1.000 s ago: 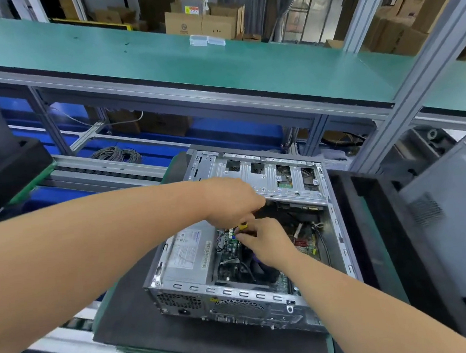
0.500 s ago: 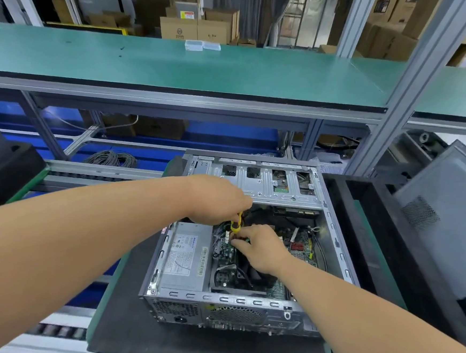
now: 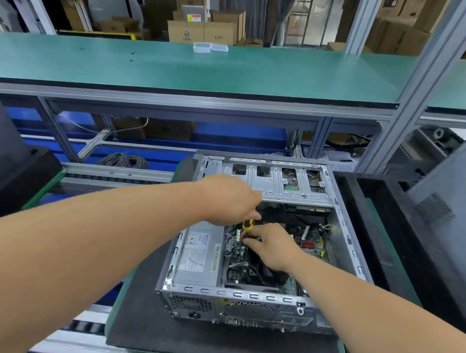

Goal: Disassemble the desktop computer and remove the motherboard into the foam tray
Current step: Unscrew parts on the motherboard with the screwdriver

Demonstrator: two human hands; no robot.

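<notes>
Hands both down inside the open computer case (image 3: 252,297), which sits on a dark foam mat (image 3: 143,322). Left hand (image 3: 229,197) is curled around a yellow screwdriver (image 3: 247,225); right hand (image 3: 273,247) pinches near its tip, over the motherboard (image 3: 311,244), still in the case beside the power supply (image 3: 197,253).

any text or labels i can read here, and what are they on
None can be read as words.
Power supply label: printed rows and a blue logo, too blurred.
Barcode sticker on the same unit: too small.
Red and yellow sticker on a cardboard box: blurred.
Round logo on that box: illegible.
</notes>
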